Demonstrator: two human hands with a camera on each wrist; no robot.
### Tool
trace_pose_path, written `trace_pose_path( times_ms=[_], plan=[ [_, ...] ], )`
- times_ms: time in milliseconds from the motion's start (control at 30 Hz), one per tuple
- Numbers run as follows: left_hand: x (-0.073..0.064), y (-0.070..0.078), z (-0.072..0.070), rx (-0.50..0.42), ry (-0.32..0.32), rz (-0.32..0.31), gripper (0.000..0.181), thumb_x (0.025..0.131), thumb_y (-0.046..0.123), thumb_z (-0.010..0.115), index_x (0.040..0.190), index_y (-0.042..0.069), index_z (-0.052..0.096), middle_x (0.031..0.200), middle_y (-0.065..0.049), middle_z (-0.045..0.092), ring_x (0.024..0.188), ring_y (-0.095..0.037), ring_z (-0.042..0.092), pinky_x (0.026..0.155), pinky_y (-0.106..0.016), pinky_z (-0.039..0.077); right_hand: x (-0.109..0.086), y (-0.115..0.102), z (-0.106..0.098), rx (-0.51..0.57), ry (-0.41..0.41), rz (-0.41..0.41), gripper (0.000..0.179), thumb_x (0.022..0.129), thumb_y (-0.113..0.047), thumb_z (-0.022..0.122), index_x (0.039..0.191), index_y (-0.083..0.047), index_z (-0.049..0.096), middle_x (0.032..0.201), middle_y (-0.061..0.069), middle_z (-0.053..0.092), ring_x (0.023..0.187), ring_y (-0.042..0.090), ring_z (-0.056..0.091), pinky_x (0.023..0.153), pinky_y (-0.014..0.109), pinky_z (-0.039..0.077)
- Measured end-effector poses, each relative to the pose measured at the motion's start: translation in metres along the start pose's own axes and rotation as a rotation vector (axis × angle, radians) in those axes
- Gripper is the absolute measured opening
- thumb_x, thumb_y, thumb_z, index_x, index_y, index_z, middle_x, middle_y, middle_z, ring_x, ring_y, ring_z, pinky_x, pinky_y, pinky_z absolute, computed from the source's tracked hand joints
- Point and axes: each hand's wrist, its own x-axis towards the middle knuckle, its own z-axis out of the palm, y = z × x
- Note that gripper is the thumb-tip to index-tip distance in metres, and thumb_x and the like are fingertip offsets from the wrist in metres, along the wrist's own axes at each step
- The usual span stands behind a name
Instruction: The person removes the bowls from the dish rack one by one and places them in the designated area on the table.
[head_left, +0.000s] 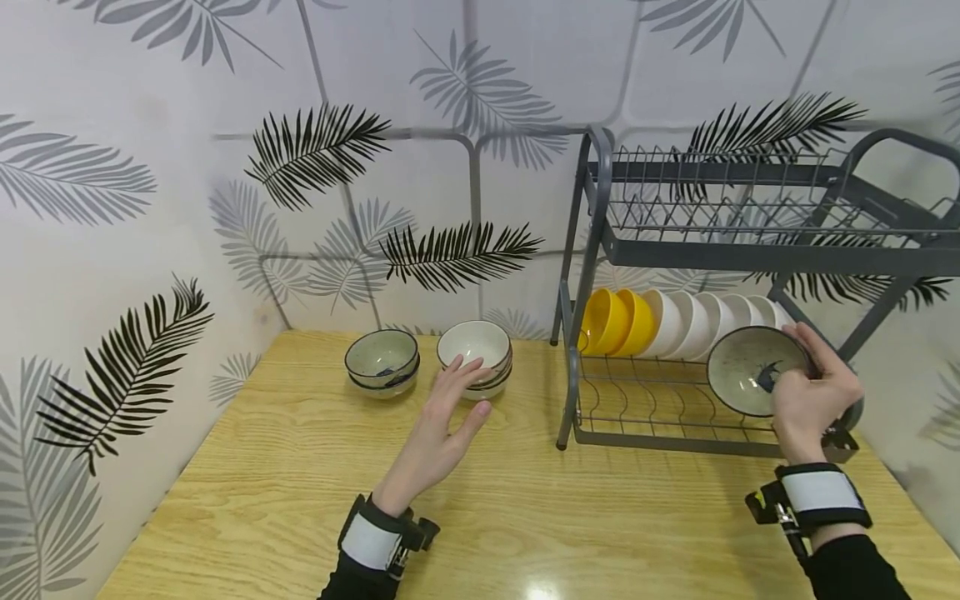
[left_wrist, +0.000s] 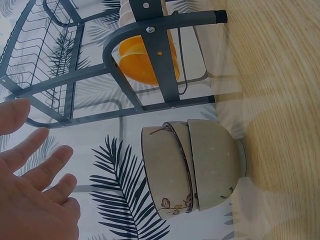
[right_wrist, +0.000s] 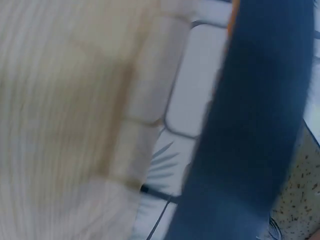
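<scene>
Seemingly racking a bowl [head_left: 746, 373], the right grip [head_left: 813, 404] is pinching its three-o'clock side before the rack's lower tier [head_left: 675, 445]; the left grip [head_left: 438, 437] is hovering spread and empty. Next, lowering the bowl in is probably being called for.

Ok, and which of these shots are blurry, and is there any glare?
Head view: mostly crisp, with a white glare spot on the table at the bottom edge; left wrist view: stacked bowls fairly clear; right wrist view: blurriest, the dark rack bar soft-edged and the table's grain smeared.
</scene>
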Motion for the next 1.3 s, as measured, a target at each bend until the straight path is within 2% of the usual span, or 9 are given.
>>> trace_pose_path(
  times_ms=[167, 333, 400, 533, 633, 700, 967, 1133, 1300],
  plan=[
    [0.000, 0.000, -0.001, -0.002, 0.002, 0.004, 0.040, 0.097, 0.012, 0.055, 0.136, 0.002, 0.050, 0.147, -0.017, 0.041, 0.142, -0.029, 0.018, 0.114, -0.062, 0.011, 0.001, -0.001, -0.001, 0.085, -0.050, 0.211, 0.063, 0.077, 0.027, 0.029, 0.114, -0.004, 0.071, 0.099, 0.000, 0.074, 0.094, 0.004, 0.064, 0.083, 0.014, 0.048],
    [0.000, 0.001, -0.001, -0.003, 0.005, 0.009, 0.041, 0.097, 0.011, 0.056, 0.137, 0.003, 0.049, 0.146, -0.020, 0.040, 0.142, -0.029, 0.018, 0.114, -0.061, 0.011, 0.001, 0.000, -0.005, 0.363, -0.085, 0.431, 0.064, 0.072, 0.031, 0.032, 0.111, -0.002, 0.072, 0.089, -0.005, 0.075, 0.086, 0.007, 0.067, 0.055, 0.009, 0.044],
    [0.000, 0.001, -0.001, 0.001, 0.007, 0.014, 0.041, 0.097, 0.012, 0.056, 0.137, 0.004, 0.049, 0.146, -0.018, 0.041, 0.142, -0.029, 0.018, 0.114, -0.061, 0.012, -0.001, -0.004, -0.007, 0.459, -0.086, 0.531, 0.065, 0.070, 0.033, 0.033, 0.110, -0.001, 0.072, 0.087, -0.003, 0.075, 0.086, 0.009, 0.068, 0.051, 0.005, 0.040],
    [0.000, 0.002, -0.001, 0.004, 0.006, 0.019, 0.041, 0.097, 0.013, 0.056, 0.137, 0.004, 0.049, 0.147, -0.015, 0.040, 0.142, -0.028, 0.018, 0.115, -0.058, 0.012, -0.006, -0.016, -0.011, 0.526, -0.111, 0.715, 0.063, 0.072, 0.033, 0.039, 0.111, -0.003, 0.072, 0.092, 0.000, 0.075, 0.095, 0.012, 0.066, 0.067, 0.010, 0.051],
    [0.000, 0.003, -0.001, 0.000, 0.003, 0.018, 0.042, 0.097, 0.013, 0.055, 0.137, 0.004, 0.049, 0.147, -0.016, 0.040, 0.142, -0.027, 0.018, 0.116, -0.056, 0.010, -0.011, -0.023, -0.015, 0.603, -0.133, 0.809, 0.063, 0.074, 0.035, 0.039, 0.112, -0.003, 0.071, 0.093, 0.002, 0.075, 0.095, 0.012, 0.066, 0.070, 0.015, 0.055],
    [0.000, 0.003, 0.000, 0.002, 0.001, 0.019, 0.042, 0.097, 0.013, 0.055, 0.137, 0.004, 0.048, 0.147, -0.016, 0.040, 0.142, -0.028, 0.018, 0.116, -0.056, 0.010, -0.015, -0.025, -0.018, 0.658, -0.146, 0.849, 0.063, 0.074, 0.036, 0.039, 0.112, -0.002, 0.071, 0.091, 0.002, 0.075, 0.092, 0.012, 0.067, 0.060, 0.015, 0.057],
    [0.001, 0.005, 0.000, 0.008, 0.007, 0.042, 0.043, 0.097, 0.013, 0.056, 0.138, 0.004, 0.048, 0.148, -0.012, 0.040, 0.140, -0.032, 0.021, 0.115, -0.057, 0.011, -0.030, -0.036, -0.021, 0.748, -0.226, 0.930, 0.059, 0.073, 0.036, 0.048, 0.112, -0.002, 0.071, 0.097, 0.003, 0.074, 0.091, 0.012, 0.067, 0.058, 0.024, 0.059],
    [0.001, 0.010, -0.001, 0.009, -0.005, 0.048, 0.044, 0.097, 0.013, 0.056, 0.139, 0.005, 0.047, 0.148, -0.012, 0.040, 0.141, -0.028, 0.018, 0.113, -0.060, 0.017, -0.040, -0.043, -0.024, 0.876, -0.333, 0.903, 0.058, 0.070, 0.038, 0.051, 0.109, 0.000, 0.071, 0.099, 0.005, 0.074, 0.090, 0.013, 0.068, 0.062, 0.027, 0.060],
    [0.002, 0.016, 0.000, 0.007, -0.025, 0.070, 0.042, 0.097, 0.013, 0.055, 0.138, 0.006, 0.047, 0.149, -0.011, 0.039, 0.142, -0.029, 0.017, 0.112, -0.060, 0.018, -0.054, -0.052, -0.026, 0.934, -0.442, 0.872, 0.054, 0.072, 0.034, 0.055, 0.111, 0.000, 0.070, 0.104, 0.005, 0.072, 0.094, 0.014, 0.067, 0.067, 0.029, 0.060]
  ],
)
